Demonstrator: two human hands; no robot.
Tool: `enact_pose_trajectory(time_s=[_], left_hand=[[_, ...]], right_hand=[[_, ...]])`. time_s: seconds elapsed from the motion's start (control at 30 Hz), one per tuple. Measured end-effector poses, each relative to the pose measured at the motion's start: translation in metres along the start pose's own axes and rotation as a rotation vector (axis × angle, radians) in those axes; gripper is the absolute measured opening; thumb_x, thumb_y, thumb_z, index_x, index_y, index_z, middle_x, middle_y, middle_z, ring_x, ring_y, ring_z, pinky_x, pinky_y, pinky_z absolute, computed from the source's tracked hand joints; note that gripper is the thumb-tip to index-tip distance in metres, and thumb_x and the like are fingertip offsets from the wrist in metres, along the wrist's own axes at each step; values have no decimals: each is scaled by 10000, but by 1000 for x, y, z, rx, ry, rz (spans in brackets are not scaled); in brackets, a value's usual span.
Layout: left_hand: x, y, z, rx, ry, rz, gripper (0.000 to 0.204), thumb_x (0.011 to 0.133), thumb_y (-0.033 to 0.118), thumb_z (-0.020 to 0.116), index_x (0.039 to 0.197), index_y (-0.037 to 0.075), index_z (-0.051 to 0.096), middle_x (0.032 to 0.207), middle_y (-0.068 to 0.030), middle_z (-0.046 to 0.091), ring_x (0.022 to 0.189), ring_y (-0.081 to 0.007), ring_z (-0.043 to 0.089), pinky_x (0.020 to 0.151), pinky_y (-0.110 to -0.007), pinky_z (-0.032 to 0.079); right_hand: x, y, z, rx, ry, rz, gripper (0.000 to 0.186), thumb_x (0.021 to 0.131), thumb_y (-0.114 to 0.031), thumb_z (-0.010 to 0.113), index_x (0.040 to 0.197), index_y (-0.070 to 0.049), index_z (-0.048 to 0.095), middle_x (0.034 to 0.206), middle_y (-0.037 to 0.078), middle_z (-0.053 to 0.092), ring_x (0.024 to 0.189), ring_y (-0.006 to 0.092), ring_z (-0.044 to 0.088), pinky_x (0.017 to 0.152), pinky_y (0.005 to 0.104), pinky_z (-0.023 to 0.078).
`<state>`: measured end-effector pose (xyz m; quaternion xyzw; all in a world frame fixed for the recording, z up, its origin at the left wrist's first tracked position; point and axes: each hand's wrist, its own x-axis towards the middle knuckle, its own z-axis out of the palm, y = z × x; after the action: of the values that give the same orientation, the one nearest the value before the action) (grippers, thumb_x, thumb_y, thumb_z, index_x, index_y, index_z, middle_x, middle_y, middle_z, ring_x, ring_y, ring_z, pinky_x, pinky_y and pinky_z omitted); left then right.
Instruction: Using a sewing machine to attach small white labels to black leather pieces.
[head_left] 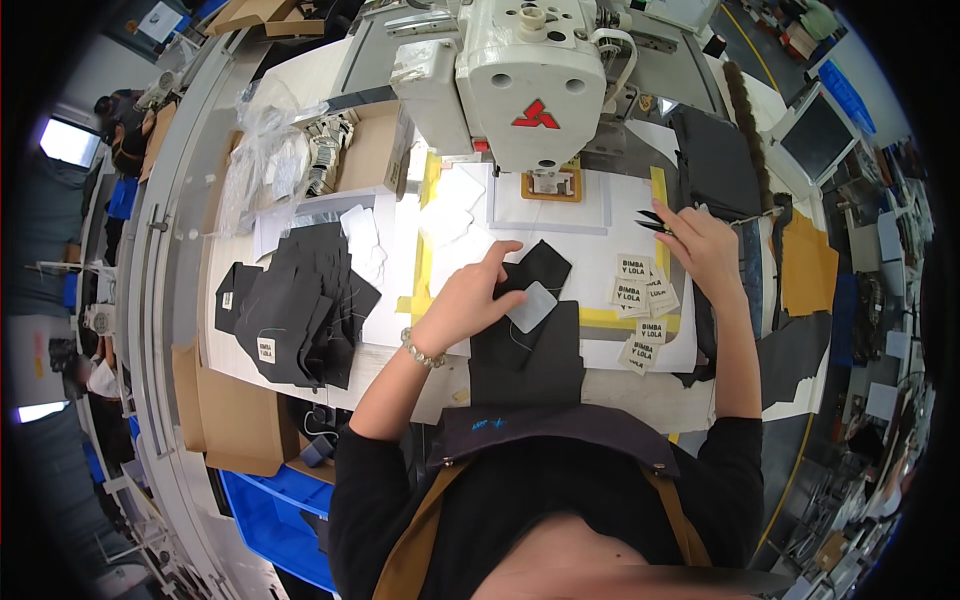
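Note:
My left hand (pixel 470 300) is spread over a black fabric piece (pixel 545 268), its index finger and thumb apart. The thumb tip is at the edge of a pale grey square patch (pixel 532 307) on that fabric. A loose thread curls just below the patch. Under it lies another black fabric piece (pixel 525 380), reaching to the table's front edge. To the right, my right hand (pixel 700 245) grips black thread snips (pixel 655 221), whose blades point left. Several cream printed labels (pixel 630 295) lie on the white surface below that hand.
A white sewing machine head (pixel 530 100) stands ahead, with a small framed clamp (pixel 551 185) beneath it. Stacked black fabric pieces (pixel 300 300) lie at left, near an open cardboard box (pixel 375 150). White patches (pixel 450 205) and more black fabric (pixel 715 160) flank the machine.

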<state>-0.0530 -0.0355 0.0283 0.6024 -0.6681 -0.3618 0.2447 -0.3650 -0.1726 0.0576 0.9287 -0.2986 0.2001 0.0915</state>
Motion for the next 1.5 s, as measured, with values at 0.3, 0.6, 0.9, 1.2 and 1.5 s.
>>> enact_pose_trajectory(time_s=[0.3,0.6,0.9,1.2,1.5], left_hand=[[-19,48,-93,374,289,327,528,703,-41,732,1197,127,655,766,-5,660,766,-212,596,773,-332,439],[-137,40,-207,891,711,101,179,697,-24,734,844,76,710,763,0,660,775,-158,597,767,-294,369],[-241,-38,-196,878,600,-302,125,724,11,725,817,95,724,931,-4,687,949,-184,589,848,-322,350],[-197,-28,-169,901,606,-347,326,707,-38,697,999,107,684,1013,-21,656,1006,-217,578,893,-366,368],[-72,-88,-142,692,396,-87,312,727,46,726,1033,85,675,982,-65,669,960,-254,618,873,-379,435]], right_hand=[[-74,43,-7,-118,44,337,421,870,-153,676,1285,-121,609,816,99,543,715,268,551,650,376,445],[-121,61,14,-80,-31,648,371,928,-218,613,1295,-162,606,992,136,631,892,330,624,754,370,505],[-130,61,37,-33,-52,651,381,964,-244,552,1332,-149,571,1022,114,602,913,306,613,749,367,493],[-129,57,34,-34,-25,657,389,946,-241,586,1320,-132,583,999,89,573,897,291,603,747,346,483],[-141,51,30,-17,-1,698,403,932,-249,615,1306,-102,589,984,113,572,906,299,598,755,356,477]])
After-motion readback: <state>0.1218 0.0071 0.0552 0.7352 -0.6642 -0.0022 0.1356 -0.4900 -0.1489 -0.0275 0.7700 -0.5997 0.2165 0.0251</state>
